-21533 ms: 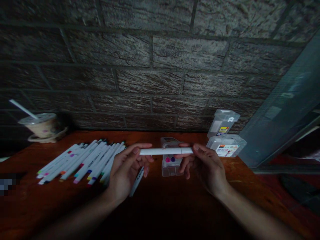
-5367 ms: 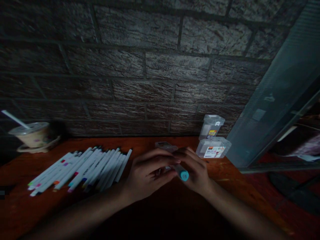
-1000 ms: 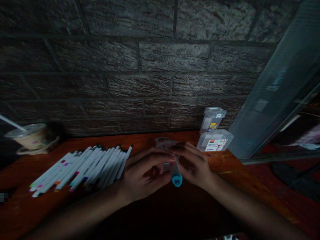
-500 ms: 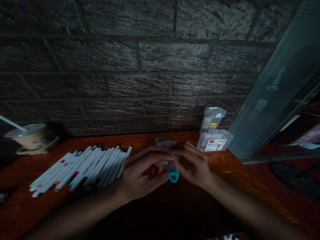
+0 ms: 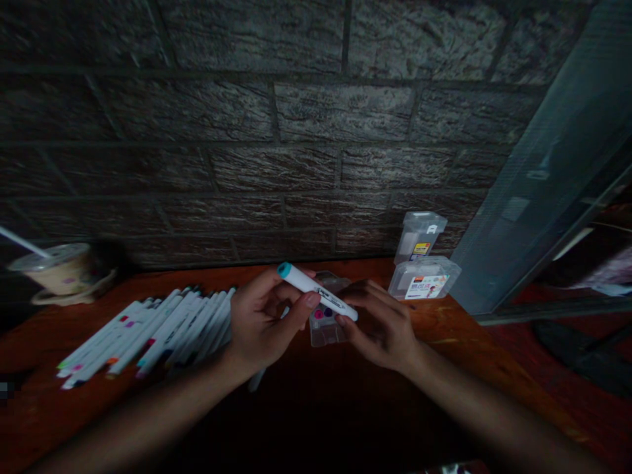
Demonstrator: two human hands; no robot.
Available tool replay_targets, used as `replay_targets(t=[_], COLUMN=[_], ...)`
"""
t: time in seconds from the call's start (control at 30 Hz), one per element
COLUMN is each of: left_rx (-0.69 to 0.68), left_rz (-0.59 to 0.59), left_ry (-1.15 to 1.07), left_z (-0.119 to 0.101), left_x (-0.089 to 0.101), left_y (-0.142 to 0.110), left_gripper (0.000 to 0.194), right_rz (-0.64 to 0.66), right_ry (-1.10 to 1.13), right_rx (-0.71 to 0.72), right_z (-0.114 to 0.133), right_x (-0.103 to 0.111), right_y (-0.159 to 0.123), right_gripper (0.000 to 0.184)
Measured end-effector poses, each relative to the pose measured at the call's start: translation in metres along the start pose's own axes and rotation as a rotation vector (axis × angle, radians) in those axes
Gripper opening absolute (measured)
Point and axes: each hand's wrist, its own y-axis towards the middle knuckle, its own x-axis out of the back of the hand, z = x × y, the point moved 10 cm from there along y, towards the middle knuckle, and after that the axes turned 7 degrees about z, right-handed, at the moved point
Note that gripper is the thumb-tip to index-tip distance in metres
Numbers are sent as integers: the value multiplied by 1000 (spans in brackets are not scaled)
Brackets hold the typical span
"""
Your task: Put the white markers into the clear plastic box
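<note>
My left hand (image 5: 266, 322) grips a white marker (image 5: 320, 293) between thumb and fingers. The marker is tilted, its teal end up to the left and its white end down to the right. At that lower end, the thumb and fingertips of my right hand (image 5: 382, 322) close on the barrel. Beneath the hands is a clear plastic case (image 5: 326, 337), partly hidden, with pink and purple marker ends showing inside. Part of another white marker (image 5: 257, 378) shows below my left hand; I cannot tell whether the hand holds it.
A row of many white markers (image 5: 168, 329) lies on the wooden table (image 5: 474, 368) to the left. Behind them stands a lidded cup (image 5: 64, 270) with a straw. Two clear plastic case parts (image 5: 419, 237) (image 5: 424, 280) stand at the back right, near the brick wall (image 5: 306, 164).
The marker has swung from pointing its teal end at me to lying slantwise, teal end up left. My left hand has turned, and more of the clear case below shows.
</note>
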Motion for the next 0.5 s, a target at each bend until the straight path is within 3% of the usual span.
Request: replay_targets(t=[0.5], left_rx=[-25], left_rz=[1], left_ry=[-23], left_z=[-4], left_x=[-1], left_y=[1], left_gripper=[12], right_rz=[0], right_ry=[-4], right_rx=[4], right_z=[0], right_x=[0], right_y=[0], right_gripper=[24])
